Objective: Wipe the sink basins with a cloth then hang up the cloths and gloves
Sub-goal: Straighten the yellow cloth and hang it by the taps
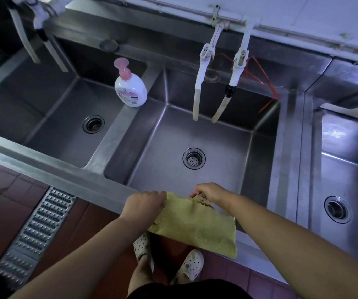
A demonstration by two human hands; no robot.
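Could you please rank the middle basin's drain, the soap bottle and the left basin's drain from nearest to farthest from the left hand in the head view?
From the left hand:
1. Middle basin's drain, ahead and right.
2. Left basin's drain, ahead and left.
3. Soap bottle, on the divider, farthest back.

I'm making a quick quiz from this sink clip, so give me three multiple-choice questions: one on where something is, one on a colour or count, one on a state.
1. Where does the soap bottle stand?
A. On the divider between the left basin and the middle basin
B. On the floor
C. Inside the right basin

2. What colour is the cloth?
A. Blue
B. Yellow-green
C. White

3. How is the cloth held?
A. Lying loose in a basin
B. Hung on a tap
C. Pinched along its top edge by the left hand and the right hand

Answers:
1. A, the bottle sits on the steel strip between those basins.
2. B, the fabric shows yellow-green.
3. C, each hand's grip is on an upper corner, above the sink's front rim.
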